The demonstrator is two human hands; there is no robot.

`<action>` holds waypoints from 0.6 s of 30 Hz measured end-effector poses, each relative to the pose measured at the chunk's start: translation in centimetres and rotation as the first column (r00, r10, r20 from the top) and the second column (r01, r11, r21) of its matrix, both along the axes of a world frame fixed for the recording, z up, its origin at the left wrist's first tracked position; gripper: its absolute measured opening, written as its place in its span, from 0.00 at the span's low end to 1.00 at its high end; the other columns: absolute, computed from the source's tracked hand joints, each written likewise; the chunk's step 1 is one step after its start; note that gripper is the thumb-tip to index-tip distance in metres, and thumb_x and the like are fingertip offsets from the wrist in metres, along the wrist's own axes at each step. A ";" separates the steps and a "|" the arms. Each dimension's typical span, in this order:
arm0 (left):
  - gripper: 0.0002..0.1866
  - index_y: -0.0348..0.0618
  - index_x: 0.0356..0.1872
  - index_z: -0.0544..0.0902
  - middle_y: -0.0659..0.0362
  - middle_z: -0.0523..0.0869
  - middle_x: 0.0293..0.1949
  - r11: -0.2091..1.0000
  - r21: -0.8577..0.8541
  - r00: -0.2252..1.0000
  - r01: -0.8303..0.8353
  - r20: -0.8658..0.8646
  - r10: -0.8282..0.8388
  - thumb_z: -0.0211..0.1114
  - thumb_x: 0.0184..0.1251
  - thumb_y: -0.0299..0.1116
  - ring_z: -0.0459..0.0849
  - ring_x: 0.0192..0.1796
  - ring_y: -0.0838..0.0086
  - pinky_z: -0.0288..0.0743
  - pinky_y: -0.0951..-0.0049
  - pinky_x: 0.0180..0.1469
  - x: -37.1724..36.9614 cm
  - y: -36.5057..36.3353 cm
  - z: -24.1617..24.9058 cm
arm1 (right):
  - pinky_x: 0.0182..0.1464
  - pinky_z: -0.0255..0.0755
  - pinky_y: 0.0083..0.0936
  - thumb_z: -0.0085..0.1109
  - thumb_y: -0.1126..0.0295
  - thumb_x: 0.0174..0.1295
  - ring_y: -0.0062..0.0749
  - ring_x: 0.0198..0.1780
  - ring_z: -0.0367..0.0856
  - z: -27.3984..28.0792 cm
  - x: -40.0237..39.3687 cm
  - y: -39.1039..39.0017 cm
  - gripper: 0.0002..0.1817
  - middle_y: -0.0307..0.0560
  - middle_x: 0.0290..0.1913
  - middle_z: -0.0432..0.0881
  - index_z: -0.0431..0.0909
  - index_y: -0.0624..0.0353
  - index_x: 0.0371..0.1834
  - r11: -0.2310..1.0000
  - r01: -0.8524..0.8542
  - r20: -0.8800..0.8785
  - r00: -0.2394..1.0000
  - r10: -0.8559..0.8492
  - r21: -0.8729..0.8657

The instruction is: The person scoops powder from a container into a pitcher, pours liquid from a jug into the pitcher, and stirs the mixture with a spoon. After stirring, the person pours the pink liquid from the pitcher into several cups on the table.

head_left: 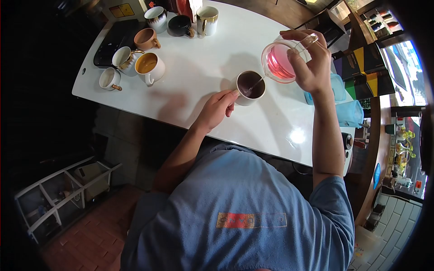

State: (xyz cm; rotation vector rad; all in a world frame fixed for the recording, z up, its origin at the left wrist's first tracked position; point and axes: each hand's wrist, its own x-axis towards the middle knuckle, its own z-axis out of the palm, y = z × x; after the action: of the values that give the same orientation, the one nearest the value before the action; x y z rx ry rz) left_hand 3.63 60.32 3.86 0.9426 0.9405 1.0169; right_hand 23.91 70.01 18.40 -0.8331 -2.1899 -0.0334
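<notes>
My left hand point(219, 108) grips the handle of a mug point(246, 100) with a pale outside and a dark inside, standing on the white table. My right hand point(309, 61) holds a clear glass pitcher point(281, 63) by its handle, tilted to the left above the mug. Pink liquid sits inside the pitcher. From its spout a thin clear stream point(258, 82) runs down into the mug.
At the table's point(194, 67) left stand several mugs, among them a white one point(156, 72) with a yellow inside, a brown one point(147, 39) and a black one point(180, 26). A black flat device point(106, 47) lies behind them. Light-blue containers point(349, 113) stand beyond my right forearm.
</notes>
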 end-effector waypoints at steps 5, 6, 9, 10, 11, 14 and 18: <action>0.17 0.45 0.22 0.72 0.67 0.71 0.20 1.000 0.003 1.000 0.012 -0.012 -0.012 0.49 0.71 0.41 0.67 0.23 0.84 0.59 0.81 0.28 0.3 -0.1 -0.3 | 0.55 0.65 0.34 0.54 0.65 0.44 0.42 0.46 0.75 0.0 0.3 -0.1 0.15 0.47 0.39 0.85 0.84 0.59 0.31 1.000 -0.003 0.016 1.000 0.003 0.003; 0.17 0.45 0.22 0.72 0.67 0.71 0.20 1.000 0.004 1.000 0.010 -0.012 -0.010 0.49 0.71 0.41 0.67 0.23 0.84 0.59 0.81 0.28 0.3 -0.1 -0.3 | 0.54 0.65 0.34 0.54 0.65 0.44 0.42 0.45 0.75 0.1 0.4 -0.1 0.15 0.47 0.39 0.85 0.84 0.59 0.31 1.000 -0.006 0.026 1.000 0.005 0.002; 0.17 0.45 0.23 0.72 0.67 0.71 0.21 1.000 0.007 1.000 0.009 0.010 -0.009 0.50 0.71 0.40 0.67 0.23 0.84 0.59 0.82 0.28 0.6 -0.2 -0.1 | 0.53 0.66 0.34 0.54 0.65 0.43 0.42 0.45 0.74 0.0 0.6 -0.1 0.15 0.47 0.39 0.85 0.84 0.59 0.31 1.000 0.007 0.028 1.000 -0.007 0.010; 0.16 0.45 0.23 0.72 0.67 0.71 0.21 1.000 0.006 1.000 0.009 -0.003 -0.009 0.50 0.71 0.40 0.67 0.23 0.84 0.60 0.82 0.28 0.6 -0.2 -0.1 | 0.53 0.66 0.34 0.54 0.65 0.43 0.42 0.45 0.74 0.1 0.7 -0.1 0.15 0.47 0.39 0.85 0.84 0.59 0.31 1.000 0.005 0.028 1.000 -0.006 0.015; 0.16 0.45 0.23 0.73 0.67 0.71 0.21 1.000 0.005 1.000 0.009 -0.016 -0.009 0.50 0.71 0.40 0.67 0.23 0.84 0.60 0.82 0.28 0.7 -0.3 -0.2 | 0.53 0.66 0.35 0.54 0.65 0.43 0.42 0.46 0.74 0.2 0.8 -0.3 0.15 0.47 0.39 0.85 0.84 0.59 0.31 1.000 0.009 0.031 0.999 -0.010 0.009; 0.16 0.45 0.24 0.73 0.67 0.71 0.21 1.000 -0.004 1.000 0.014 -0.008 -0.014 0.49 0.71 0.39 0.68 0.23 0.84 0.60 0.82 0.28 0.9 -0.4 -0.2 | 0.53 0.66 0.35 0.54 0.65 0.43 0.42 0.46 0.74 0.2 1.0 -0.4 0.15 0.47 0.39 0.85 0.84 0.59 0.31 1.000 0.009 0.020 1.000 -0.009 0.008; 0.15 0.44 0.26 0.74 0.68 0.69 0.21 0.999 0.014 0.999 0.032 -0.006 -0.032 0.51 0.71 0.42 0.66 0.24 0.85 0.62 0.82 0.29 1.2 -0.4 -0.5 | 0.54 0.66 0.36 0.54 0.65 0.43 0.44 0.45 0.74 0.3 1.3 -0.7 0.15 0.48 0.39 0.85 0.84 0.60 0.31 1.000 0.015 0.013 1.000 -0.015 0.009</action>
State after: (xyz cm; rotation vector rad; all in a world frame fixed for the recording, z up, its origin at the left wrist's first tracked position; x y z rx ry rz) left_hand 4.78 59.88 3.33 0.9694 0.9212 0.9950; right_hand 25.24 69.32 18.68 -0.8467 -2.1943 -0.0563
